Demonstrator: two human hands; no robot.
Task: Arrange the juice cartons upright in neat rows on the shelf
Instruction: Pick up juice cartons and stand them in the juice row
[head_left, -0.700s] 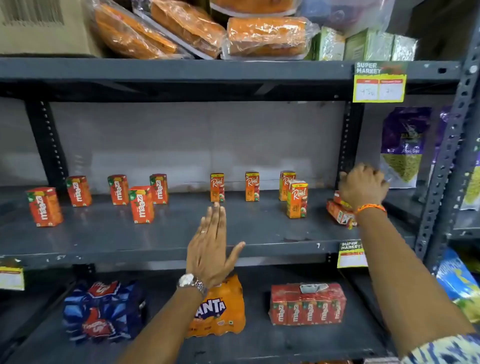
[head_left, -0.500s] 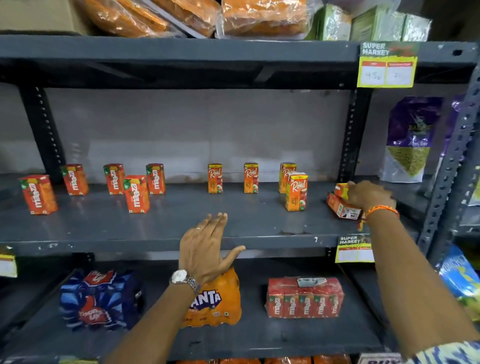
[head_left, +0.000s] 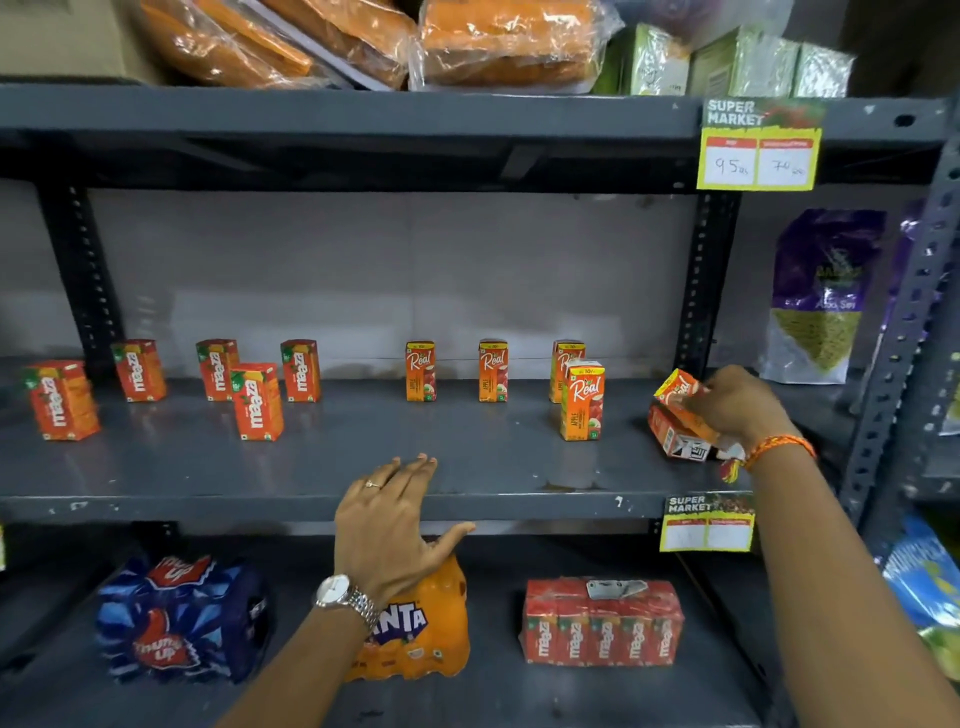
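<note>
On the grey middle shelf (head_left: 311, 467), several red Maaza cartons (head_left: 257, 401) stand upright at the left. Several orange Real cartons (head_left: 582, 400) stand upright right of centre. At the shelf's right end my right hand (head_left: 737, 405) grips a tilted Real carton (head_left: 678, 389), lifted off another carton (head_left: 672, 436) that lies flat beneath it. My left hand (head_left: 389, 525) rests flat and open on the shelf's front edge, holding nothing.
The lower shelf holds a blue Thums Up pack (head_left: 176, 618), an orange Fanta pack (head_left: 421, 629) and a wrapped Maaza multipack (head_left: 602, 621). Wrapped orange packs (head_left: 498, 41) sit on the top shelf. A purple bag (head_left: 821, 296) and an upright post (head_left: 701, 280) stand to the right.
My right hand came down from the post onto the lying cartons and has closed on one, tilting it up. My left hand lowered from above the shelf to its front edge.
</note>
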